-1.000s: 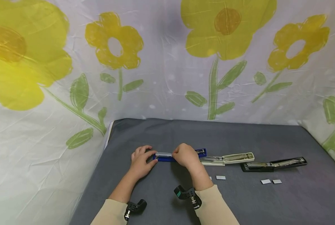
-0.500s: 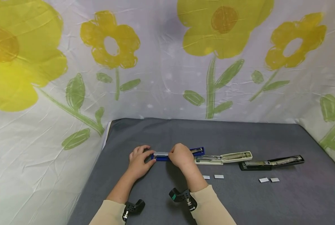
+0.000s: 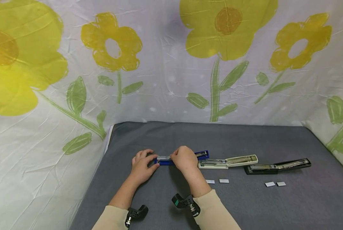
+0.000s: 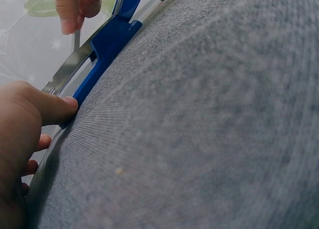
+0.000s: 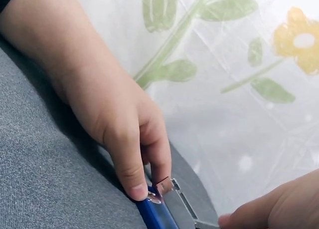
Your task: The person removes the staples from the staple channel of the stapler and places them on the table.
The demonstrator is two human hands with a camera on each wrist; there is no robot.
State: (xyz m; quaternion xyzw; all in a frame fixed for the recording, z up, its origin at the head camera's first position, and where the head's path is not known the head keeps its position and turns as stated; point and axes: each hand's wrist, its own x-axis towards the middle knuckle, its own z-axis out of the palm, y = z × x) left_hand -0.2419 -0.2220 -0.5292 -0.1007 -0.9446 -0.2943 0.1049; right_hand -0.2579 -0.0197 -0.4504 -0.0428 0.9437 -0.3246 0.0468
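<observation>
An opened blue stapler (image 3: 165, 162) lies on the grey cloth, its lid hinged back to the right. My left hand (image 3: 142, 164) grips its left end, with the thumb (image 4: 69, 103) on the near side. Over the stapler's middle, my right hand (image 3: 185, 159) pinches a small silvery strip of staples (image 4: 76, 41) between thumb and fingertips. In the right wrist view the strip's end (image 5: 163, 185) shows just above the metal channel. The right hand hides the stapler's middle from the head view.
Right of the blue stapler lie an opened cream stapler (image 3: 214, 164) and an opened black stapler (image 3: 261, 169). Pale staple strips (image 3: 224, 181) lie in front of the cream one, and two more strips (image 3: 270, 184) before the black one. A flowered curtain (image 3: 165, 80) hangs behind.
My right fingertips have shifted slightly left along the blue stapler, still pinching the strip. My left hand keeps its grip on the stapler's end. The head view has swung a little.
</observation>
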